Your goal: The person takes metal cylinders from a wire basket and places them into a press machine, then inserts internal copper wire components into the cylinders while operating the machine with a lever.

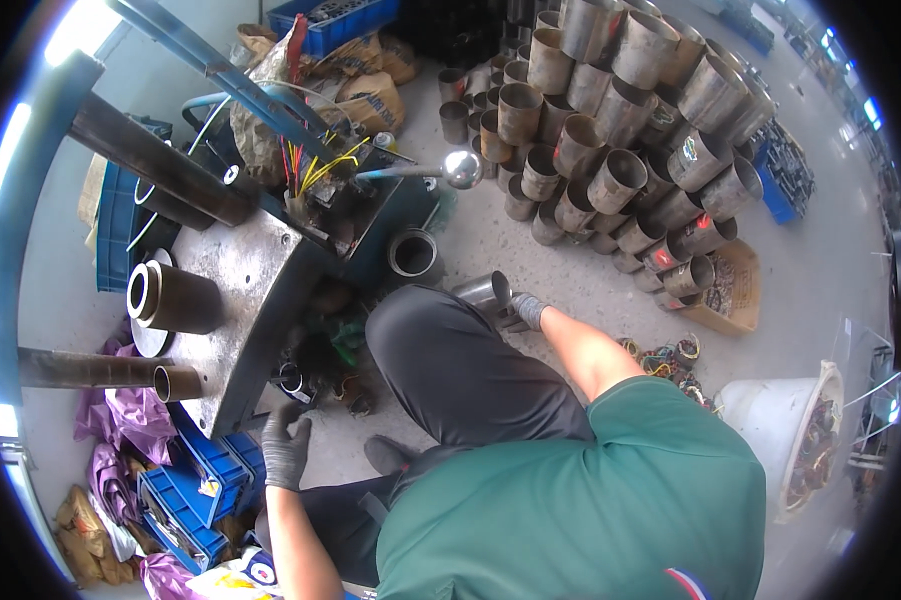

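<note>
My right hand, in a grey knit glove, is at the rim of a short, shiny metal cylinder. Its fingers appear closed on the cylinder's near side, partly hidden; the cylinder lies tilted beside my raised knee. In a matching glove, my left hand is held with thumb and fingers apart, with nothing visible in it. It hovers off the corner of a heavy steel machine table. On that table stand a thick stepped metal cylinder and a small ring.
A tall stack of open metal cylinders rises ahead to the right. A lever with a ball end juts from the machine. Blue crates are at left, a white bucket at right. Another metal cylinder stands on the floor.
</note>
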A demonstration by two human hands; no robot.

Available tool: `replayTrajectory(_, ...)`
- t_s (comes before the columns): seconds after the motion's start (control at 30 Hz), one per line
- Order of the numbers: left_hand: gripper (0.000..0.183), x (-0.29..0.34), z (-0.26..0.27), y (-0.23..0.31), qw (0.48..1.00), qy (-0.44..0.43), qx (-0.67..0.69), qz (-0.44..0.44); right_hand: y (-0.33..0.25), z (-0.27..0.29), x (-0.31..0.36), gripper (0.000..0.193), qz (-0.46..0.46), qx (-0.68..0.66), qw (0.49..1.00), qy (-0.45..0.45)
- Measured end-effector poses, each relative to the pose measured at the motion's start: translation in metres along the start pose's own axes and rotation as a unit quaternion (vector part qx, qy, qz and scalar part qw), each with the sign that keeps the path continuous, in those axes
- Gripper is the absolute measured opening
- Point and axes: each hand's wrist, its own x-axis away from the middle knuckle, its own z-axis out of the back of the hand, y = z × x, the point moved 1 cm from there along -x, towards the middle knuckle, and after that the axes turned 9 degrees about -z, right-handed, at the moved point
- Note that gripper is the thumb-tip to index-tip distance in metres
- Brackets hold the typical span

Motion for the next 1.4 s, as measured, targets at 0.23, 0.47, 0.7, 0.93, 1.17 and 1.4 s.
replayTrajectory(0.23,0.039,-0.014,-0.025,0.007,0.988,-0.118,-0.095,-0.023,-0.014,-0.021,-0.018,0.051,-0.044,-0.091,0.994,0.045)
replayTrajectory(0.47,0.042,-0.003,-0.023,-0.011,0.983,-0.150,-0.098,0.029,-0.062,-0.043,0.012,0.073,0.181,0.301,0.853,0.387)
replayTrajectory(0.7,0.045,-0.005,-0.025,-0.011,0.977,-0.185,-0.082,0.071,-0.122,-0.035,0.072,0.126,0.148,0.573,0.754,0.283)
replayTrajectory(0.93,0.046,-0.011,-0.026,-0.016,0.976,-0.193,-0.080,0.062,-0.119,-0.052,0.076,0.141,0.063,0.609,0.742,0.274)
replayTrajectory(1.17,0.044,-0.010,-0.028,-0.018,0.977,-0.192,-0.077,0.057,-0.083,-0.020,0.042,0.136,0.154,0.441,0.849,0.247)
replayTrajectory(1.4,0.045,-0.005,-0.028,-0.022,0.974,-0.202,-0.088,0.056,-0.008,0.080,0.029,0.045,0.107,-0.174,0.971,0.127)
